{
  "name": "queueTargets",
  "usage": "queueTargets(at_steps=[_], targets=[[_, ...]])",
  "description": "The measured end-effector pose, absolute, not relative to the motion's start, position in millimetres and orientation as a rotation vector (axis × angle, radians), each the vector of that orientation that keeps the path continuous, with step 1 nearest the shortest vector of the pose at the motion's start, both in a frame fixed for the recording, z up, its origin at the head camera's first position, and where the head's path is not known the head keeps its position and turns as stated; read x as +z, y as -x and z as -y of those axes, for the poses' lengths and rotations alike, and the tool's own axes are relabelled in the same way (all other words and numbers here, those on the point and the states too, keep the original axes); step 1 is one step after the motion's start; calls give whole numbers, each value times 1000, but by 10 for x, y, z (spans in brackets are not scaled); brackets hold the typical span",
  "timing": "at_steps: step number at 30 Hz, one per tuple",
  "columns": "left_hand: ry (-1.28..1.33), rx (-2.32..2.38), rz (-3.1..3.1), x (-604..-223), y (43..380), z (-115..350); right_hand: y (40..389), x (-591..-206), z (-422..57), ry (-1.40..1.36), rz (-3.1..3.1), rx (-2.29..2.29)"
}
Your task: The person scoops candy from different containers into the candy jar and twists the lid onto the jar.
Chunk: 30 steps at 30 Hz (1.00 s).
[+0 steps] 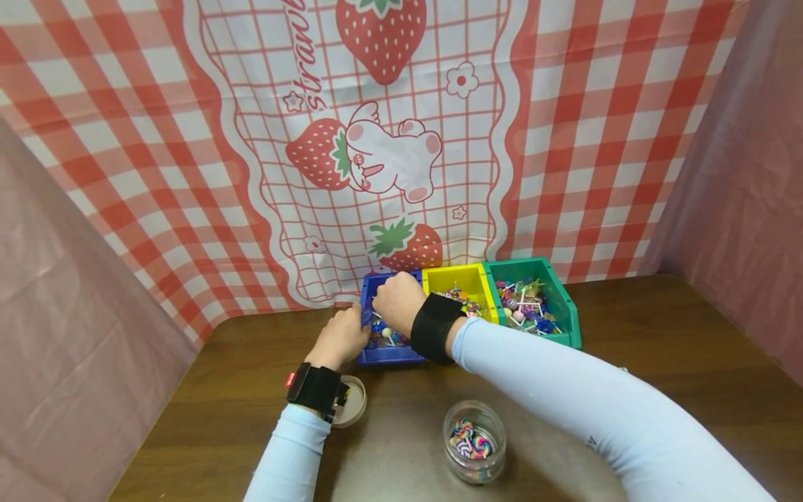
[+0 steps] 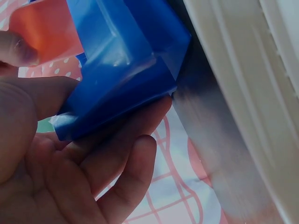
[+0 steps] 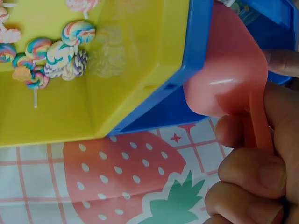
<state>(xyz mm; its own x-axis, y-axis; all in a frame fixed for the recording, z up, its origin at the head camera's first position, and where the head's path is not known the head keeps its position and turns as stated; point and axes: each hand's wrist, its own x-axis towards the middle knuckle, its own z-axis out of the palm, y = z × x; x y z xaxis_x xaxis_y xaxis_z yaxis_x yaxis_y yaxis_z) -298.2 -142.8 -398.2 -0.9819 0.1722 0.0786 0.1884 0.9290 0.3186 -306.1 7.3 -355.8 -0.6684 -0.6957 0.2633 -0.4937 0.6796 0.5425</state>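
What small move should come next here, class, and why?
Probably work the scoop into the candies in the blue bin: the right hand holds it by its handle at that bin, while the left hand grips the bin's edge, which should keep it steady.

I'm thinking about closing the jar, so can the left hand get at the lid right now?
Probably, once the left hand lets go: its grip is on the edge of the blue bin. The lid lies close to that wrist, partly hidden behind the wristband.
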Motion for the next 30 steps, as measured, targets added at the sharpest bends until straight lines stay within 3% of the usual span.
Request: queueTargets(at_steps=[8,19,30], targets=[[298,-505,3035,-3994,2981,1409,3060,-3633,-157,-854,2548,-464],[310,-492,3026,-3986,2979,1437,3065,-3673,-188,-535,2921,-101],[404,-539,3020,-3993,3001,1482,3027,-3754,-142,-511,2885,-18]])
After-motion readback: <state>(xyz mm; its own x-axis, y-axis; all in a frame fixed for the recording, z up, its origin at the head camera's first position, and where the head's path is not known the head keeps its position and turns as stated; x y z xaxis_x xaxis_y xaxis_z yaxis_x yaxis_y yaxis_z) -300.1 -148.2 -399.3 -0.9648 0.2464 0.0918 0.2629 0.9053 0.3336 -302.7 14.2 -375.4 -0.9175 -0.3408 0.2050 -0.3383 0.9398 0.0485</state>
